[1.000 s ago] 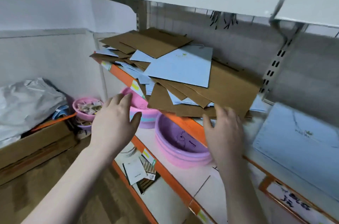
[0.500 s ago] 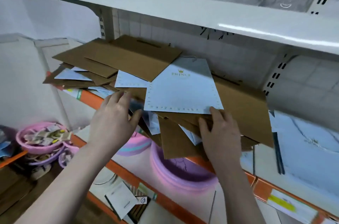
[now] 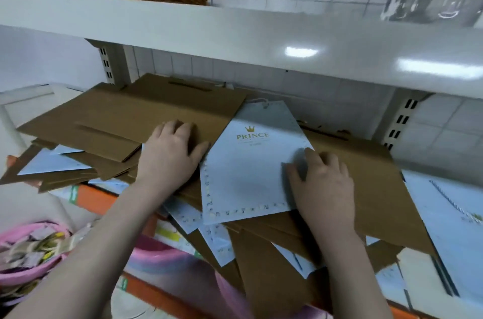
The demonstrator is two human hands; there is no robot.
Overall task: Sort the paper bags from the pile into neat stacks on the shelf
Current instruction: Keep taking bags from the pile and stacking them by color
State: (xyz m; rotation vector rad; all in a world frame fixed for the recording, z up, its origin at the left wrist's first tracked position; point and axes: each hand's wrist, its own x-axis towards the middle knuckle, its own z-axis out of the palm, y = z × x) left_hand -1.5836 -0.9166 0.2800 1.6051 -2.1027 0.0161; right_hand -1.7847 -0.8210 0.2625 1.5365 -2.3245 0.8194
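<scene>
Both hands (image 3: 170, 151) (image 3: 322, 182) flat on bag pile (image 3: 251, 169).

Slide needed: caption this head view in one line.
Both hands, left hand and right hand, rest on a jumbled pile of brown and white paper bags on the shelf.

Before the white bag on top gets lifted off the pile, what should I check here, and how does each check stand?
1. White bag lies on top, uncovered: ok.
2. Right hand on its right edge: ok.
3. Left hand rests on the brown bag, steadying the pile: ok.
4. Pile stable: not ok, bags overhang the shelf edge.
5. Grip under the white bag: cannot tell.
6. Neat stack at right to receive it: ok.
</scene>
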